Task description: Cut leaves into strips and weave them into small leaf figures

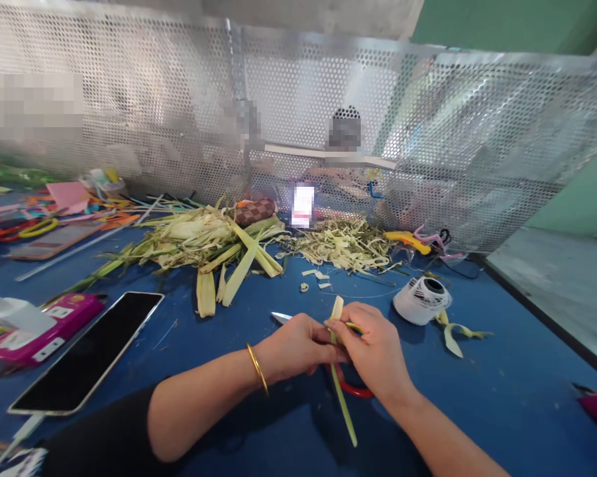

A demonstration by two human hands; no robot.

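Between my hands is a narrow pale green strip of corn husk [344,409], its broad end up and its thin end hanging toward me. The fingers of my left hand [295,348] pinch it near the middle. Higher up, my right hand [375,351] is closed on the same strip with thumb and fingers. Scissors lie behind and below the hands: a blade [281,318] pokes out past my left hand and a red handle loop [358,391] shows under my right. Their middle is covered, so I cannot tell whether a finger touches them.
Husks [193,235] are heaped at the back left, shredded strips [345,244] at the back centre. A white thread spool [420,301] stands to the right. At left lie a phone [92,351] and a magenta power strip [44,331]. A perforated metal screen [298,86] borders the far side.
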